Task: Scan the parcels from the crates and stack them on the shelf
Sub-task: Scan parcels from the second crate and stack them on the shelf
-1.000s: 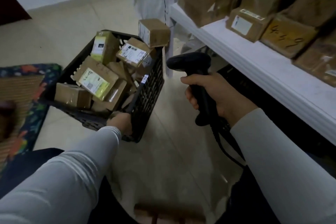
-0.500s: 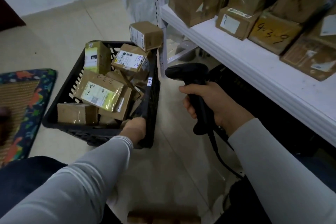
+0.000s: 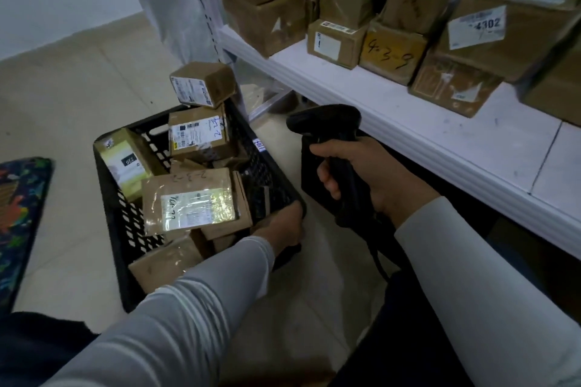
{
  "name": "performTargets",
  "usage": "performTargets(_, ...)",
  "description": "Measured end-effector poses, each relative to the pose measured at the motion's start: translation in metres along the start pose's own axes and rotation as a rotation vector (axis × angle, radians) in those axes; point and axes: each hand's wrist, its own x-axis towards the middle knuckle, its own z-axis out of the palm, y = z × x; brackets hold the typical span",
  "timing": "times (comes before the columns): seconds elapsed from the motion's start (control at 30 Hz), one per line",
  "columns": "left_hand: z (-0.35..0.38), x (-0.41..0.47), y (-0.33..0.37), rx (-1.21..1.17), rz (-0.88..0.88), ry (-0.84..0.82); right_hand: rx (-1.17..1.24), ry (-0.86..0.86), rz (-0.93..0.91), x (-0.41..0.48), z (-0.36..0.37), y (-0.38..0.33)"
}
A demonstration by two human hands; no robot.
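Our left hand [image 3: 279, 229] grips the near right corner of the crate [image 3: 110, 192]; our right hand [image 3: 374, 179] clasps the scanner [image 3: 327, 122]. We judge we're positioning; next, lift a parcel [image 3: 188, 201] to scan.

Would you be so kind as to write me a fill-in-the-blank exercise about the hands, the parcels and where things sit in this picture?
1. The right hand grips a black handheld ____.
2. The left hand holds the rim of a black plastic ____ full of parcels.
3. The box marked 4-3-9 rests on the white ____.
Missing words: scanner, crate, shelf.
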Motion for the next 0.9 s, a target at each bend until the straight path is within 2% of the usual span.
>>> performTargets(0.17, -0.017, -0.003, 0.022, -0.18, 0.126, 0.002, -0.021, -0.043, 0.007, 0.004, 0.003, -0.004)
performTargets(0.23, -0.035, 0.001, 0.01, -0.245, 0.128, 0.129, -0.008, -0.06, 0.002, 0.012, 0.009, -0.006)
performTargets(0.37, -0.106, 0.01, -0.034, -0.337, -0.022, 0.457, 0.075, -0.114, 0.021, 0.037, 0.031, -0.017)
performTargets(0.53, -0.196, 0.037, -0.088, -0.404, -0.165, 0.676, 0.106, -0.131, 0.007, 0.091, 0.064, -0.034)
performTargets(0.73, -0.271, 0.102, -0.131, -0.166, -0.224, 0.731, 0.14, -0.095, 0.03, 0.167, 0.096, -0.042)
performTargets(0.9, -0.305, 0.155, -0.142, -0.395, -0.307, 0.575, 0.129, -0.089, 0.024, 0.217, 0.106, -0.034)
